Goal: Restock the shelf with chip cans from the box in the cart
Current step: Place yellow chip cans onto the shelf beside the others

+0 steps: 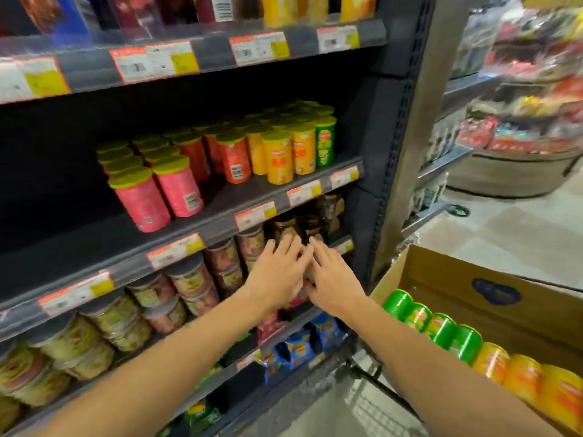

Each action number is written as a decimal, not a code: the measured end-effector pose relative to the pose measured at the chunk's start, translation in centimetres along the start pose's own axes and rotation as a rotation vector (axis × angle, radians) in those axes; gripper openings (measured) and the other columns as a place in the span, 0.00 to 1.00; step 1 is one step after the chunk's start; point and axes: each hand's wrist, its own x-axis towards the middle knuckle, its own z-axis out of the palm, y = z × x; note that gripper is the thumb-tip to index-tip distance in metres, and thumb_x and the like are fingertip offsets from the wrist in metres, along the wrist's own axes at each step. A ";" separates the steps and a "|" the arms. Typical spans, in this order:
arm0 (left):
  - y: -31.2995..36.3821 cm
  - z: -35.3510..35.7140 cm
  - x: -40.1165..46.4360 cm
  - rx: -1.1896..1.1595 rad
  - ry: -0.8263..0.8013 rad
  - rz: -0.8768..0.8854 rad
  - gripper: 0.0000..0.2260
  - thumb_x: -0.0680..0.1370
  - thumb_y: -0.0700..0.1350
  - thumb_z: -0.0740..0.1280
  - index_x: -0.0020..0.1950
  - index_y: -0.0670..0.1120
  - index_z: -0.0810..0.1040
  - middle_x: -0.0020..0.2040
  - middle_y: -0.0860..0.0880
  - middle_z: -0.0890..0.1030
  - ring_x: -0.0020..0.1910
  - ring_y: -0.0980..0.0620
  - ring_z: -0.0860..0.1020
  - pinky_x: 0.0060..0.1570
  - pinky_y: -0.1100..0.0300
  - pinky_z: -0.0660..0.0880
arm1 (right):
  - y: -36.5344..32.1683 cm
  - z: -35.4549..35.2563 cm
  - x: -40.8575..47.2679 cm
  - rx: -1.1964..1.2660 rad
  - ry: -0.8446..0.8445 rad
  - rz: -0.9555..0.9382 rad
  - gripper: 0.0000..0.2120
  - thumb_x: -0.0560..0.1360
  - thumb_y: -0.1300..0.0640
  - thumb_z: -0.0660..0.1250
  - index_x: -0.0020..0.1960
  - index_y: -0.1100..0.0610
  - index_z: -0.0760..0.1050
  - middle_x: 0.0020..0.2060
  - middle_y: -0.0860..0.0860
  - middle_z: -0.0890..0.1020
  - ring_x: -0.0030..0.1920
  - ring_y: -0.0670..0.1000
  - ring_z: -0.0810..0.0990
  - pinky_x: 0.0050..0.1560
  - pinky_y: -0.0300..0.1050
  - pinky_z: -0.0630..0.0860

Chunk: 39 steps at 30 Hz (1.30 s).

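Hovering empty (fingers straight): left hand (277, 272), right hand (334, 279)

arms: two, bare from the lower frame edge up to the wrists, no sleeve in view | left hand (277, 272): bare, no glove, ring or watch seen | right hand (334, 279): bare, no glove, ring or watch seen | fingers (284, 244): slender, blurred
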 end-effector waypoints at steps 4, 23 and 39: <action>8.7 -0.4 4.7 -0.050 -0.090 0.091 0.27 0.73 0.50 0.68 0.71 0.43 0.71 0.65 0.39 0.75 0.63 0.39 0.75 0.55 0.45 0.75 | 6.3 -0.1 -9.0 0.057 0.021 0.187 0.32 0.79 0.43 0.54 0.78 0.59 0.62 0.75 0.59 0.67 0.74 0.60 0.66 0.71 0.57 0.67; 39.6 1.1 12.1 -0.217 -0.374 0.494 0.28 0.79 0.52 0.61 0.77 0.47 0.59 0.72 0.42 0.68 0.71 0.42 0.66 0.65 0.48 0.66 | 20.8 -1.4 -40.2 0.104 0.025 0.930 0.30 0.77 0.40 0.56 0.70 0.58 0.73 0.63 0.58 0.79 0.62 0.60 0.78 0.63 0.54 0.75; 50.3 7.3 19.8 -0.475 -0.546 0.637 0.29 0.80 0.54 0.61 0.78 0.48 0.56 0.72 0.44 0.67 0.68 0.43 0.70 0.61 0.50 0.70 | 28.7 0.7 -41.4 0.274 0.015 1.481 0.33 0.80 0.42 0.61 0.79 0.54 0.55 0.72 0.54 0.66 0.69 0.56 0.68 0.67 0.51 0.69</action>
